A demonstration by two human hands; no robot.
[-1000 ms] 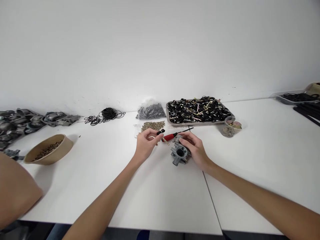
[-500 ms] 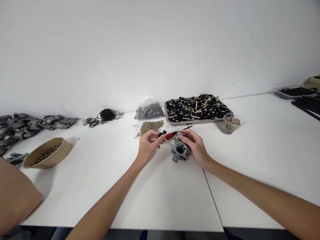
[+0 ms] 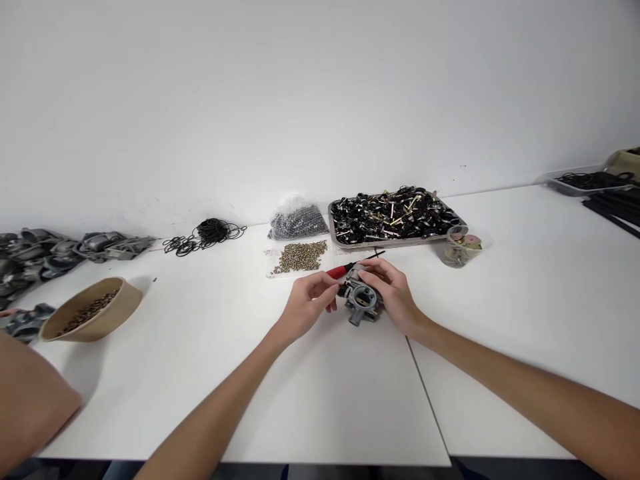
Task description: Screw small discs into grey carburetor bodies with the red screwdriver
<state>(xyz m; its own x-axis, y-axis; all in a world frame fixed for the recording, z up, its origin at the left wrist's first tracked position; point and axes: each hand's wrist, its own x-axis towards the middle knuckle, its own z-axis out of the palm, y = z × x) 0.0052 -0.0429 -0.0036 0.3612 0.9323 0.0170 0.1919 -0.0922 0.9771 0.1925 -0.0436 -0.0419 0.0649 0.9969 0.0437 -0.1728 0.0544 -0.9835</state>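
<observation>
A grey metal carburetor [image 3: 361,300] stands on the white table, its round bore facing me. My right hand [image 3: 389,288] grips it from the right, fingers wrapped over its top and side. My left hand [image 3: 310,301] is closed on a black-headed shaft [image 3: 343,289] at the carburetor's left side. The brass-coloured shaft shows across the inside of the bore, and the black head sits against the body. Behind the carburetor lies a red-handled screwdriver [image 3: 338,271], partly hidden by my hands.
A metal tray [image 3: 395,244] holds many black-headed shafts. Near it are brass screws [image 3: 301,257], a bag of small dark parts [image 3: 299,222], a clear cup [image 3: 455,248] and black rings [image 3: 213,231]. Leftward are a tan bowl [image 3: 117,313], carburetor bodies [image 3: 65,253] and another person's arm [image 3: 35,407].
My left hand has moved right and down, sliding the shaft into the carburetor until its black head meets the body. My right hand keeps its grip. The other person's arm shifted slightly.
</observation>
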